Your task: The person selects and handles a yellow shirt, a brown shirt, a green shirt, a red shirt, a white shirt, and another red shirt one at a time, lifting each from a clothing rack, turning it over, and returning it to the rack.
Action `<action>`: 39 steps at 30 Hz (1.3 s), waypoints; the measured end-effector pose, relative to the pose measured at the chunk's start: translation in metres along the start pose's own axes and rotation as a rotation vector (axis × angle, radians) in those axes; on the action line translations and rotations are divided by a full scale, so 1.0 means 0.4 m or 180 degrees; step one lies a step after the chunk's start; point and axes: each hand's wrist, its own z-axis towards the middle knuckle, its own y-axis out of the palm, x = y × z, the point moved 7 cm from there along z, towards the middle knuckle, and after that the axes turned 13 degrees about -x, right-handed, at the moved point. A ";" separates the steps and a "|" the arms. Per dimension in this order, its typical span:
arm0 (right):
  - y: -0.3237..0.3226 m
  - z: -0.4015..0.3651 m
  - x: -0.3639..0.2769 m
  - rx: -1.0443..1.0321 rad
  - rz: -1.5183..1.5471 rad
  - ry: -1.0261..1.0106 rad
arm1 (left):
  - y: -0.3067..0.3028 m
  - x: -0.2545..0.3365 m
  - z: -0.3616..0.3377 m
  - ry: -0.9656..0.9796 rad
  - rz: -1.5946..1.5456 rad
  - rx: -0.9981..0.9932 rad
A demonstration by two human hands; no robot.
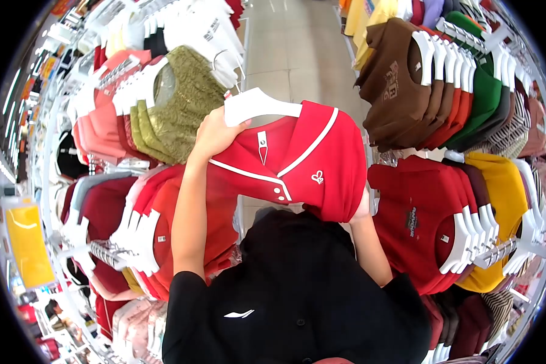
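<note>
Red cloth makes up the shirt [330,158] at upper centre, with white-edged collar, heart emblem and two white dots. The left hand [218,131] grips its white hanger [258,104]; the right hand [363,209] touches its bunched side, grip hidden, so I cannot tell.

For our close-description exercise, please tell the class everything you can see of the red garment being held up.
The red garment looks like soft fabric, with white trim along its V-shaped front, two small pale buttons and a white heart-like emblem. A white tag shows inside the neck. Its lower part looks bunched. A white hanger spans the neck, one end running under the fabric. The left hand grips the hanger's other end, at the shoulder; the right hand, partly hidden, touches the opposite side.
</note>
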 end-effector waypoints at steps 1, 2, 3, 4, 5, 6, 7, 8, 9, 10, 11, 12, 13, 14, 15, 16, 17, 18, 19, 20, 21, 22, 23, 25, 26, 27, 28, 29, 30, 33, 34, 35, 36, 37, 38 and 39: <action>0.017 0.004 -0.016 -0.0039 0.0224 -0.0103 | 0.007 0.004 0.020 0.0039 -0.0098 -0.0079; 0.038 0.019 -0.031 -0.0137 0.0531 -0.0172 | 0.012 0.002 0.042 0.0063 -0.0099 -0.0092; 0.062 0.034 -0.047 -0.0235 0.0840 -0.0231 | 0.017 -0.004 0.067 0.0091 -0.0106 -0.0093; 0.084 0.053 -0.060 -0.0351 0.1137 -0.0293 | 0.018 -0.008 0.092 0.0116 -0.0115 -0.0086; 0.076 0.059 -0.062 -0.0156 0.0791 -0.0347 | 0.020 -0.010 0.118 0.0156 -0.0116 -0.0114; 0.075 0.061 -0.064 0.0049 0.0450 -0.0398 | 0.021 -0.013 0.144 0.0194 -0.0117 -0.0151; 0.076 0.064 -0.063 0.0272 0.0114 -0.0446 | 0.026 -0.018 0.170 0.0231 -0.0117 -0.0202; 0.078 0.077 -0.075 0.0562 -0.1253 -0.0351 | 0.032 -0.019 0.194 0.0291 -0.0126 -0.0300; 0.111 0.111 -0.091 0.0730 -0.1492 -0.0251 | 0.034 -0.015 0.222 0.0361 -0.0142 -0.0389; 0.133 0.144 -0.101 0.0892 -0.1739 -0.0149 | 0.034 -0.009 0.254 0.0440 -0.0165 -0.0467; 0.131 0.154 -0.092 0.1096 -0.1577 -0.0154 | 0.037 -0.018 0.285 0.0277 -0.0108 -0.0518; 0.128 0.169 -0.087 0.1272 -0.1429 -0.0162 | 0.034 -0.012 0.304 0.0331 -0.0114 -0.0545; 0.125 0.191 -0.090 0.1415 -0.1296 -0.0177 | 0.020 -0.003 0.327 0.0388 -0.0127 -0.0536; 0.127 0.213 -0.096 0.1472 -0.1301 -0.0190 | 0.003 0.003 0.350 0.0441 -0.0134 -0.0503; 0.128 0.225 -0.097 0.1530 -0.1286 -0.0199 | -0.016 0.013 0.369 0.0545 -0.0282 -0.0461; 0.123 0.239 -0.096 0.1592 -0.1256 -0.0207 | -0.040 0.023 0.384 0.0612 -0.0311 -0.0406; 0.100 0.256 -0.093 0.1563 -0.1247 -0.0245 | -0.066 0.034 0.399 0.0673 -0.0338 -0.0355; 0.099 0.278 -0.102 0.1540 -0.1374 -0.0260 | -0.094 0.051 0.405 0.0726 -0.0368 -0.0317; 0.098 0.297 -0.105 0.1550 -0.1548 -0.0199 | -0.127 0.073 0.407 0.0901 -0.0420 -0.0185; 0.098 0.316 -0.109 0.1559 -0.1724 -0.0139 | -0.150 0.083 0.414 0.0923 -0.0379 -0.0121; 0.089 0.338 -0.109 0.1573 -0.1857 -0.0142 | -0.173 0.091 0.423 0.0960 -0.0339 -0.0049; 0.073 0.358 -0.103 0.1588 -0.1990 -0.0144 | -0.194 0.100 0.431 0.0997 -0.0298 0.0023; 0.065 0.376 -0.101 0.1603 -0.2121 -0.0142 | -0.217 0.115 0.433 0.1147 -0.0181 0.0171; 0.062 0.403 -0.100 0.1773 -0.2234 -0.0080 | -0.256 0.136 0.430 0.1165 -0.0079 0.0244; 0.060 0.415 -0.100 0.1857 -0.2290 -0.0045 | -0.275 0.142 0.428 0.1170 -0.0029 0.0280; 0.052 0.420 -0.100 0.1969 -0.2248 -0.0143 | -0.293 0.146 0.426 0.1190 0.0007 0.0334; 0.050 0.429 -0.100 0.1962 -0.2278 -0.0151 | -0.312 0.149 0.425 0.1220 0.0045 0.0396; 0.047 0.438 -0.103 0.1953 -0.2308 -0.0161 | -0.331 0.147 0.427 0.1253 0.0085 0.0459; 0.044 0.444 -0.108 0.1947 -0.2338 -0.0172 | -0.347 0.140 0.431 0.1268 0.0144 0.0520; 0.058 0.463 -0.137 0.2043 -0.2872 -0.0111 | -0.393 0.116 0.450 0.1291 0.0250 0.0663; 0.064 0.467 -0.149 0.2053 -0.3084 -0.0107 | -0.407 0.110 0.456 0.1284 0.0241 0.0685; 0.050 0.462 -0.159 0.2200 -0.3150 0.0018 | -0.418 0.102 0.464 0.1283 0.0233 0.0709; 0.071 0.475 -0.172 0.2186 -0.3215 -0.0135 | -0.428 0.093 0.472 0.1414 0.0120 0.0826; 0.075 0.478 -0.180 0.2197 -0.3152 -0.0136 | -0.435 0.083 0.482 0.1548 0.0004 0.0938; 0.078 0.478 -0.190 0.2211 -0.3092 -0.0140 | -0.443 0.076 0.490 0.1683 -0.0119 0.1049; 0.092 0.485 -0.199 0.2157 -0.3042 -0.0210 | -0.449 0.073 0.500 0.1776 -0.0266 0.1052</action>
